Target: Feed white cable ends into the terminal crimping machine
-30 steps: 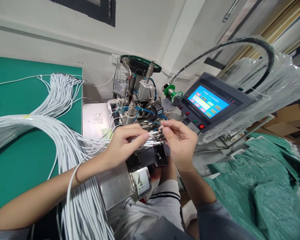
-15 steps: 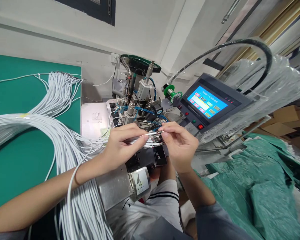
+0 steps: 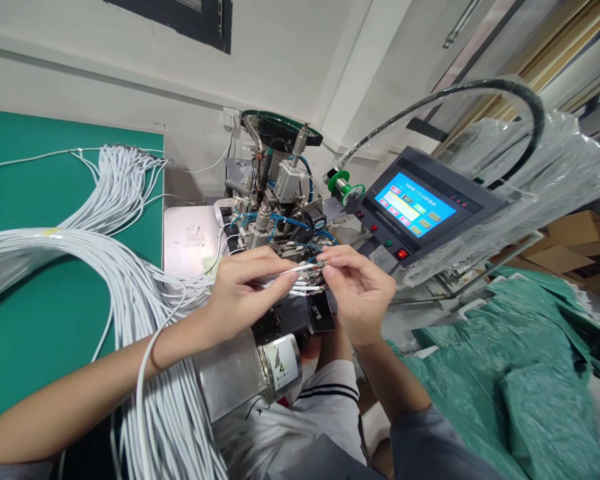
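Several white cables run through my left hand, which pinches one of them between thumb and forefinger. My right hand pinches the small metal end of that cable between thumb and fingertips, to the right of the left hand. Other cable ends with metal tips lie just below the pinched one. A thick bundle of white cables curves in from the left and hangs down over the table edge. Both hands are in front of a bench machine with metal cylinders and blue air tubes.
A control panel with a lit blue screen stands at the right, beside a green wire spool. The green table carries a second bundle of cable ends. Green sheeting lies at the lower right.
Both hands stay almost in place. The right fingertips have shifted very slightly at the cable end.
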